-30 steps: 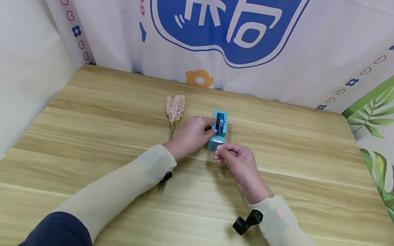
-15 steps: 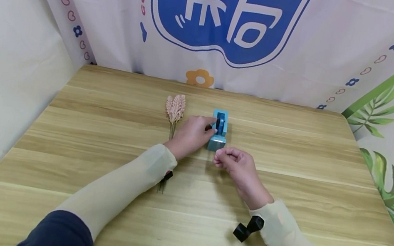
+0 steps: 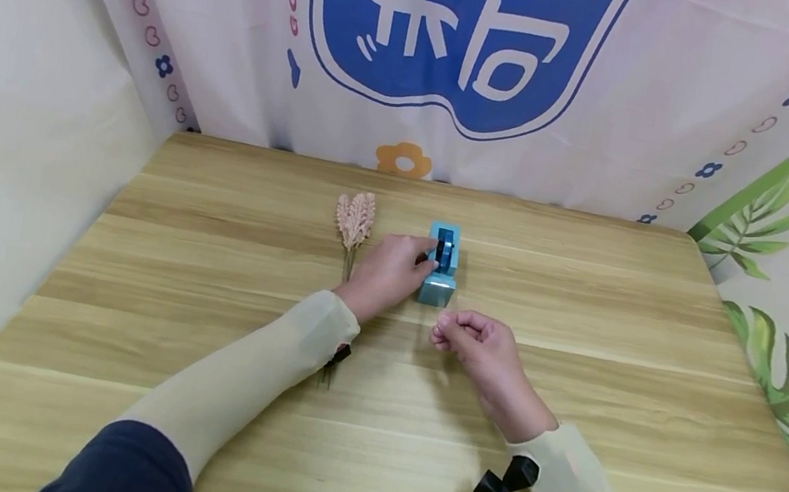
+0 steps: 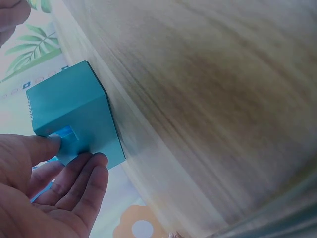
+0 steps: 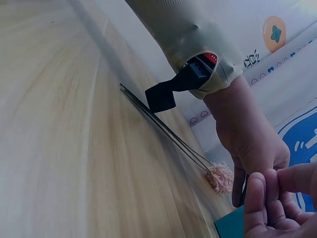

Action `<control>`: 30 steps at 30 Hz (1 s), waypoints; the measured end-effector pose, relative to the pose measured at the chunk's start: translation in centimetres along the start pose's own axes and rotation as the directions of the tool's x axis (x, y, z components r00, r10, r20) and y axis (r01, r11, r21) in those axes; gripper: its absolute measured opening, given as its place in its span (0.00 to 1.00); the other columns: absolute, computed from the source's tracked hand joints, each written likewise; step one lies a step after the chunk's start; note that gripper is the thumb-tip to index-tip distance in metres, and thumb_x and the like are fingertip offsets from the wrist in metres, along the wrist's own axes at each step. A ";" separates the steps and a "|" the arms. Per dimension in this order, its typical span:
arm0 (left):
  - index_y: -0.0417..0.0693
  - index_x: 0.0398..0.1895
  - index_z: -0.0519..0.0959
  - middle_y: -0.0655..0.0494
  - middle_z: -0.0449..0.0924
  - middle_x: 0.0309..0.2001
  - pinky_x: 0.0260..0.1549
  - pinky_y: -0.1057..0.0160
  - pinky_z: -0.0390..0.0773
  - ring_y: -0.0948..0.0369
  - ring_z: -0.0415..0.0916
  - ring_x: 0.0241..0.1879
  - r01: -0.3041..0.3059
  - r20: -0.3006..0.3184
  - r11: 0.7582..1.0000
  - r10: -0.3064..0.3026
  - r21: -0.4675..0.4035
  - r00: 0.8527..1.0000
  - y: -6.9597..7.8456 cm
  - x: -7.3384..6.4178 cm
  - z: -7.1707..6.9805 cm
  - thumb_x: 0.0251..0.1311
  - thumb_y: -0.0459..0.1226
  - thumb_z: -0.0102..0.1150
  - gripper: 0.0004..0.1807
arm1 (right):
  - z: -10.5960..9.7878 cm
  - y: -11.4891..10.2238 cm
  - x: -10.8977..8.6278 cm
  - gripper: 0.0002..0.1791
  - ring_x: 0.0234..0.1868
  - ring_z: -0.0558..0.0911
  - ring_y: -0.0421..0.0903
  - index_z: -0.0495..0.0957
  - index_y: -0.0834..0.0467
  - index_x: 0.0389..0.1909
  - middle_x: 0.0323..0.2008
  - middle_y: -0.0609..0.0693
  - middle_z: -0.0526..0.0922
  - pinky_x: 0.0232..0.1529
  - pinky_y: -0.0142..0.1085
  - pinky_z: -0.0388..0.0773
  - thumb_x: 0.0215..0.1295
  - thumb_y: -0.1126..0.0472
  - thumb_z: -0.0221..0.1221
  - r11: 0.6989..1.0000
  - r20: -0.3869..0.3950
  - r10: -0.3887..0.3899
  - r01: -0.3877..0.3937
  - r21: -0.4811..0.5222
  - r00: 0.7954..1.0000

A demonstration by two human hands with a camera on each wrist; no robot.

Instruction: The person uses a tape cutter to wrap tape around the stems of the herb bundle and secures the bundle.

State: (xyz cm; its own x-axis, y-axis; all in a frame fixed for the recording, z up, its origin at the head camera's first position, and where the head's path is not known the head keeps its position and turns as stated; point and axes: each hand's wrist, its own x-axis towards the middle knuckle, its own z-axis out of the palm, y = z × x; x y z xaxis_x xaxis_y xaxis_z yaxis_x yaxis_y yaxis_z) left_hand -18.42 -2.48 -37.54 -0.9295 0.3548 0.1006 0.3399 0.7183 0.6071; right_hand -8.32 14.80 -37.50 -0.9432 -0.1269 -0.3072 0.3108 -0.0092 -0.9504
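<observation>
A blue-teal tape dispenser [image 3: 437, 290] stands on the table, a tape roll set in its top. My left hand [image 3: 391, 271] grips it from the left side; in the left wrist view its thumb and fingers [image 4: 94, 173] lie along the dispenser's side [image 4: 69, 99]. Just in front of the dispenser, my right hand [image 3: 479, 346] pinches thumb against index finger on the end of a clear tape strip, which shows only as a faint line toward the dispenser. In the right wrist view, the right fingertips [image 5: 257, 191] overlap the left hand [image 5: 252, 131].
Pink artificial flowers [image 3: 355, 219] with thin stems lie left of the dispenser, partly under the left forearm. A black wrist camera [image 3: 505, 484] hangs beside the right sleeve. A printed curtain [image 3: 237, 73] rises behind the wooden table's [image 3: 585, 290] back edge.
My right hand has drawn back from the dispenser's front end toward me, widening the gap between them. My left hand keeps its grip on the dispenser. The head view has shifted slightly.
</observation>
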 end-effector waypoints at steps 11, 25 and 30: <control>0.43 0.69 0.78 0.47 0.84 0.64 0.30 0.67 0.78 0.63 0.80 0.31 -0.002 -0.001 1.000 0.002 -0.024 1.000 0.1 -0.1 0.1 0.76 0.38 0.60 0.22 | 0.1 0.2 -1.1 0.07 0.38 0.86 0.37 0.80 0.69 0.44 0.34 0.46 0.89 0.48 0.30 0.85 0.76 0.67 0.58 0.999 0.039 -0.005 0.003 0.033 0.999; 0.42 0.69 0.78 0.46 0.83 0.64 0.33 0.68 0.80 0.63 0.80 0.32 -0.009 0.004 0.999 0.010 -0.036 1.000 0.1 -0.1 -0.1 0.75 0.37 0.60 0.22 | 0.5 0.0 -2.5 0.05 0.38 0.87 0.37 0.81 0.64 0.41 0.32 0.42 0.88 0.49 0.30 0.85 0.77 0.67 0.58 0.997 0.066 -0.016 0.012 0.071 0.998; 0.42 0.69 0.78 0.46 0.84 0.64 0.31 0.68 0.78 0.62 0.79 0.31 -0.001 0.014 0.999 0.002 -0.047 1.000 0.1 -0.2 -0.2 0.76 0.38 0.59 0.22 | 0.6 0.1 -2.8 0.05 0.38 0.87 0.37 0.80 0.65 0.42 0.32 0.43 0.88 0.48 0.30 0.86 0.77 0.67 0.57 0.997 0.060 -0.010 0.006 0.076 0.998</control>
State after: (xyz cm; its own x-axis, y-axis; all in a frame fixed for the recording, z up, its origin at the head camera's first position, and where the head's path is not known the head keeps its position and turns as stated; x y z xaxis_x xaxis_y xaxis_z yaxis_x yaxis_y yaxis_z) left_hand -18.21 -2.57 -37.32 -0.9267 0.3646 0.0908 0.3341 0.6889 0.6433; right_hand -5.61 14.56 -36.70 -0.9374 -0.1864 -0.2940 0.3136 -0.0851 -0.9457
